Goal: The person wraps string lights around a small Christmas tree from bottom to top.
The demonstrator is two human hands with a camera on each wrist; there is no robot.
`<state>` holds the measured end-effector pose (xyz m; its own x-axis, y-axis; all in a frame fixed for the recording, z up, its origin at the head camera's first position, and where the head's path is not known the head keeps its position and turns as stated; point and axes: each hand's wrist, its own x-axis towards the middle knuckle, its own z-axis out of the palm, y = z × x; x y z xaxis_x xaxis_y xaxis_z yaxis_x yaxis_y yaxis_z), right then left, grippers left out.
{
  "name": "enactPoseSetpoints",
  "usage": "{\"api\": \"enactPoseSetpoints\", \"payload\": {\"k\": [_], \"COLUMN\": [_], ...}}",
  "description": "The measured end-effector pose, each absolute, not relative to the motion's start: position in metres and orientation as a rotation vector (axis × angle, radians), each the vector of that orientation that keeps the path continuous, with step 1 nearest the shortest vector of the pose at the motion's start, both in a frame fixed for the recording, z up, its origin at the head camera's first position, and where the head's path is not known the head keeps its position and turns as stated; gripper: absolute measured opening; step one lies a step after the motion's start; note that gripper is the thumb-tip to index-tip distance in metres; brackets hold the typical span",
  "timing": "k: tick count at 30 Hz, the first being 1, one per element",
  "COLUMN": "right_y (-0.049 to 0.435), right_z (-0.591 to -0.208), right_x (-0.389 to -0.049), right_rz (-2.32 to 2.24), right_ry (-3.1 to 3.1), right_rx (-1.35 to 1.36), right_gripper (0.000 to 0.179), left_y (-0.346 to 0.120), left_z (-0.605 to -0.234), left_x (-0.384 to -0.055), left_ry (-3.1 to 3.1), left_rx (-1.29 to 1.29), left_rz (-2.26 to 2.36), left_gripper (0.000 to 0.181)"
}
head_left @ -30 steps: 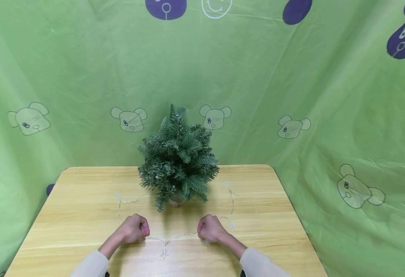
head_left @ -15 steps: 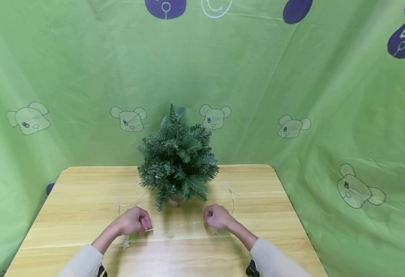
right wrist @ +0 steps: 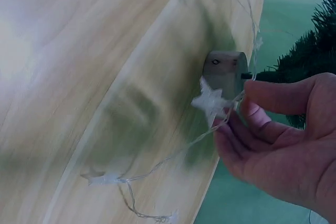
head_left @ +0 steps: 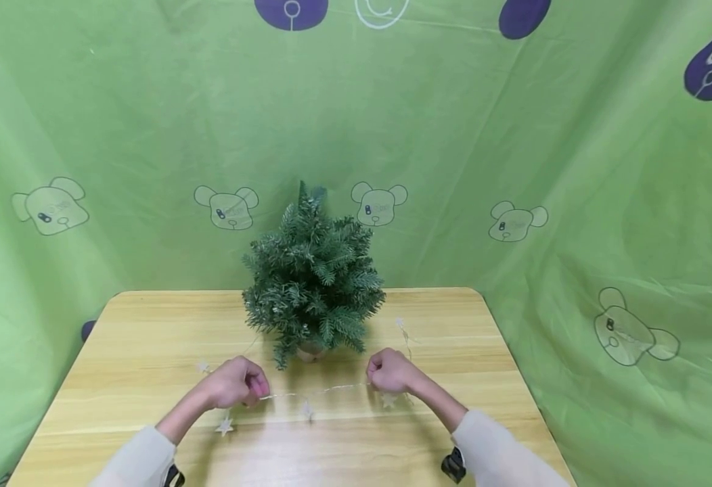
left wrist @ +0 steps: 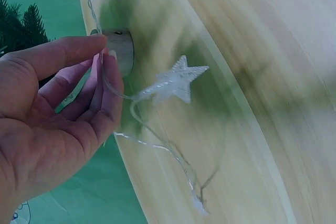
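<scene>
A clear wire string of star lights stretches between my two hands in front of a small artificial Christmas tree. My left hand pinches the wire between thumb and fingertips; in the left wrist view a translucent star hangs just below that pinch. On the other side, my right hand pinches the wire too, with a star close by its fingertips in the right wrist view. One star dangles midway between the hands. The tree stands upright on a round wooden base.
Both ends of the light string trail over the wooden table, with a star at left and another star at right near the tree. A green cloth with bear prints hangs behind and around the table.
Both hands have moved forward toward the tree and slightly apart, still pinching the wire. The stretch between them has lifted and straightened, and stars beside the hands now hang from it.
</scene>
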<state>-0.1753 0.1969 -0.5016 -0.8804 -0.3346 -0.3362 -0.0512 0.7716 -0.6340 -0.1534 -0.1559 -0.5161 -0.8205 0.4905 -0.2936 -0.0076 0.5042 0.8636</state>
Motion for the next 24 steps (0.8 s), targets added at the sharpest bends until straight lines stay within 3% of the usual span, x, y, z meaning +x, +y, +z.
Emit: {"api": "enactPoseSetpoints", "payload": {"k": [10,18,24], "right_y": [0.205,0.211,0.214], "right_z": [-0.491,-0.487,-0.480], "right_x": [-0.179,-0.183,-0.183], "right_rz": [-1.077,-1.124,-1.115], "right_ry": [2.348,2.290,2.252], "right_rx": [-0.377,-0.367,-0.409], "right_gripper": [0.024,0.033,0.021], "left_y": [-0.162,-0.161,-0.160], "left_z": [-0.508,-0.501,-0.493], "left_x": [-0.152,-0.153,-0.153], "left_ry": [2.288,2.241,2.218], "left_rx": [0.378,0.407,0.445], "left_rz": [1.243,1.278,1.291], "left_gripper": [0.018,0.018,0.015]}}
